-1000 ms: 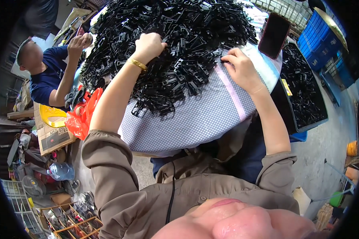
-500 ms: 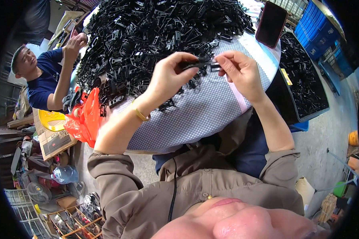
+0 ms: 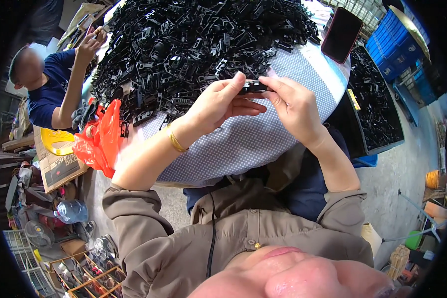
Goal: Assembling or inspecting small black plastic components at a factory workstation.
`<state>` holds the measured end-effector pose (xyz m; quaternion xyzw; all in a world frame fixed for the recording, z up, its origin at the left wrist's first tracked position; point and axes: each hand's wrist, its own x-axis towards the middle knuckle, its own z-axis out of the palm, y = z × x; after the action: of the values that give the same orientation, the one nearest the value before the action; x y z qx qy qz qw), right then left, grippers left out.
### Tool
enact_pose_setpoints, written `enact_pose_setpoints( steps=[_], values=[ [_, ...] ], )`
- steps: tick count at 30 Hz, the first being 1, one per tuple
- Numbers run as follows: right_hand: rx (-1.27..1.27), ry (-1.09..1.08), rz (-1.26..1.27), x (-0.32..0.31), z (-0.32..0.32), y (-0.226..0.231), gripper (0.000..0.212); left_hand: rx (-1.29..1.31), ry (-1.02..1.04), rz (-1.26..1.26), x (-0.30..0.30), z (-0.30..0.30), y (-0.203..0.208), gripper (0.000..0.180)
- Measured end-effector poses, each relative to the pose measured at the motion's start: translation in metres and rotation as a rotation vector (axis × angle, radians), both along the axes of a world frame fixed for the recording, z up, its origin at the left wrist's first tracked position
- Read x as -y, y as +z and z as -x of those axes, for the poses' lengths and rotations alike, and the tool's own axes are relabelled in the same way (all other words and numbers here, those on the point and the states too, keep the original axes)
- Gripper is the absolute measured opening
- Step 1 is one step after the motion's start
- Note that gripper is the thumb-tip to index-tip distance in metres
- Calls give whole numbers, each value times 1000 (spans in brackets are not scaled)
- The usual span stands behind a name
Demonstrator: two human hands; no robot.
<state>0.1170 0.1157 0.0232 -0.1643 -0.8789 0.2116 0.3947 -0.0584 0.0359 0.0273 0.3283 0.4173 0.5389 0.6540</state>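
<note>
Two hands meet over the near part of the worktop [image 3: 223,159], both forearms reaching up from six o'clock with the elbows bent and spread. The left hand [image 3: 216,105] is turned palm inward, thumb raised and fingers stretched out toward three o'clock, holding one end of a black clip [image 3: 255,87]; the right hand [image 3: 297,107] has thumb and forefinger pinched at its other end, knuckles up. The clip lies level between them, partly hidden by fingers. Taking the hands as the dial's centre, a pile [image 3: 193,44] of black clips spreads from ten to one o'clock, its near edge just beyond the left hand. A phone [image 3: 341,35] stands at two, crates [image 3: 390,47] farther out that way, and a bin [image 3: 385,147] of black pieces at three. A red bag [image 3: 102,144] sits past the left forearm, between eight and nine, and a co-worker [image 3: 54,99] is at nine.
</note>
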Motion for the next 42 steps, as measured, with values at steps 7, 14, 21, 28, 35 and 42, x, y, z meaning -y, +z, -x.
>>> enact_pose_setpoints(
  steps=[7, 14, 21, 28, 35, 42],
  values=[
    [-42, -21, -172, -4, 0, -1, 23, -60, 1, -111, -3, 1, -3, 39],
    [3, -47, -263, 3, 0, 4, 22, -115, 95, -75, 0, -4, -5, 42],
    [39, -35, -277, 4, 2, 4, 22, -79, 94, -115, -3, -7, -12, 42],
    [-26, -8, -298, 1, 5, -1, 25, -155, 76, -181, 0, 0, -8, 43],
    [-44, -100, 10, -84, 9, 0, 22, -99, 19, -17, 5, -10, 2, 37],
    [387, -451, -308, -151, 28, -33, 20, 122, 56, 55, 3, -11, -3, 37]
  ],
)
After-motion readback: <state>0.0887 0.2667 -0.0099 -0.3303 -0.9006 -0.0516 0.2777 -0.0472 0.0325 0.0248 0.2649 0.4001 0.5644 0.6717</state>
